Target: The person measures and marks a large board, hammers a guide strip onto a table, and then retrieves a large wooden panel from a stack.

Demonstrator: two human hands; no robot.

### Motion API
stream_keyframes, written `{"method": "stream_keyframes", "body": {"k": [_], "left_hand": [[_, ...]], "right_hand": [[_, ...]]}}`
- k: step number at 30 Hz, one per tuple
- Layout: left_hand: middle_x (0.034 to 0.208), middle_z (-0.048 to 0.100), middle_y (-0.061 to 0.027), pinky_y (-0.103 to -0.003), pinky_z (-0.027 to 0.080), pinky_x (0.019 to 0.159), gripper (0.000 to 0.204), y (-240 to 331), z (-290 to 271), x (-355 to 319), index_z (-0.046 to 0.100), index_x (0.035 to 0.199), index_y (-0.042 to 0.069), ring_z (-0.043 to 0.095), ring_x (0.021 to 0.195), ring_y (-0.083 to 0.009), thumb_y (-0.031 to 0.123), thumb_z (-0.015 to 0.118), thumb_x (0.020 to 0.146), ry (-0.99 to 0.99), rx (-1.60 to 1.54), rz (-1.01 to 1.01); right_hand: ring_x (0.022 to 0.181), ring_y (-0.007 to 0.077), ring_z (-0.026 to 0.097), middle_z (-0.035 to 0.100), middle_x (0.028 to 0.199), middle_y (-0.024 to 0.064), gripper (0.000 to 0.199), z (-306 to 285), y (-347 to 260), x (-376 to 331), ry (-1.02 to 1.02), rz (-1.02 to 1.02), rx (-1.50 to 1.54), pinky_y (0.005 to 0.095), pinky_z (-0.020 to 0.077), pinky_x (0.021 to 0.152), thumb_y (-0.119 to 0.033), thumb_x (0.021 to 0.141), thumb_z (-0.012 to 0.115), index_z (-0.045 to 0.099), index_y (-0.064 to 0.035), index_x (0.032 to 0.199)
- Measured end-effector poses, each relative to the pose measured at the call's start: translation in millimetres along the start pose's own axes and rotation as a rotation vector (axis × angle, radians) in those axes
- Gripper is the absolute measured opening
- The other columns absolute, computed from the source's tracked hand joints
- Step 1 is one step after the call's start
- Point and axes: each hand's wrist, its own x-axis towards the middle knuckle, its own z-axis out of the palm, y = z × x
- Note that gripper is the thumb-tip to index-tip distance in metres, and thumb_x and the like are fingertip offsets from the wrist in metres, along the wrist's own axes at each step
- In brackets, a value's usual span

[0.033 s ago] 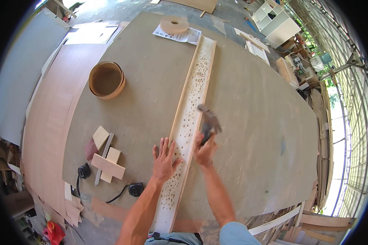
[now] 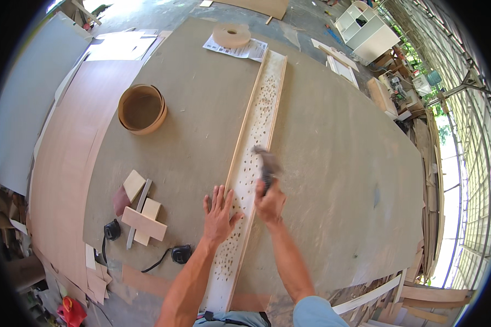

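Observation:
A long, narrow white board (image 2: 249,158) with raised wooden edges and many small dark holes or spots runs lengthwise on the big table (image 2: 333,163). My left hand (image 2: 219,218) lies flat with fingers spread, resting on the board's left edge and its white face. In my right hand (image 2: 270,204) is the handle of a hammer (image 2: 268,163), its head blurred by motion. The hammer head hangs over the board's right edge; whether it touches the board I cannot tell.
To the left stand a coil of edge banding (image 2: 142,109), wood offcuts (image 2: 144,223) and two black tape measures (image 2: 112,229). A pale roll (image 2: 232,35) sits on a printed sheet (image 2: 251,50) at the far end. Large panels (image 2: 76,141) lie beyond the table's left edge.
The hammer has swung a little to the left, its head now closer over the board. My right hand has shifted slightly with it; my left hand stays put.

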Motion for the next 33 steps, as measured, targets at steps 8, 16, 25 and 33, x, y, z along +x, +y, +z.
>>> {"method": "stream_keyframes", "body": {"k": [8,16,25,33], "left_hand": [[0.163,0.026,-0.0217,-0.058,0.010,0.120,0.079,-3.4,0.8,-0.4,0.036,0.154,0.008,0.020,0.153,-0.0371,0.046,0.066,0.093,-0.016,-0.012,-0.022],[0.161,0.027,-0.0234,-0.060,0.012,0.120,0.076,-5.6,0.4,-2.1,0.038,0.153,0.007,0.021,0.152,-0.0379,0.050,0.061,0.095,-0.026,0.012,-0.032],[0.162,0.026,-0.0228,-0.060,0.012,0.119,0.078,-10.1,1.3,-0.3,0.033,0.156,0.009,0.020,0.152,-0.0387,0.051,0.060,0.095,-0.044,0.011,-0.032],[0.163,0.026,-0.0219,-0.060,0.012,0.120,0.077,-2.6,3.5,0.6,0.035,0.155,0.009,0.020,0.152,-0.0379,0.050,0.060,0.096,-0.034,-0.039,-0.023]], "right_hand": [[0.056,0.0412,0.066,0.062,0.058,0.0172,0.040,2.4,-0.1,3.5,-0.016,0.100,-0.131,0.0516,0.0510,0.056,-0.041,0.101,0.054,0.057,-0.0008,0.095],[0.072,0.0458,0.068,0.067,0.077,0.0271,0.050,15.5,13.9,49.0,-0.425,0.295,-0.204,0.0541,0.0509,0.065,-0.049,0.097,0.056,0.063,-0.0005,0.089],[0.074,0.0437,0.069,0.070,0.080,0.0242,0.043,71.8,14.3,192.2,0.074,0.166,-0.206,0.0529,0.0508,0.066,-0.042,0.098,0.059,0.064,0.0000,0.092],[0.075,0.0430,0.069,0.070,0.079,0.0249,0.050,91.3,94.7,228.3,-0.305,0.099,-0.640,0.0537,0.0529,0.070,-0.049,0.099,0.052,0.064,-0.0002,0.096]]}}
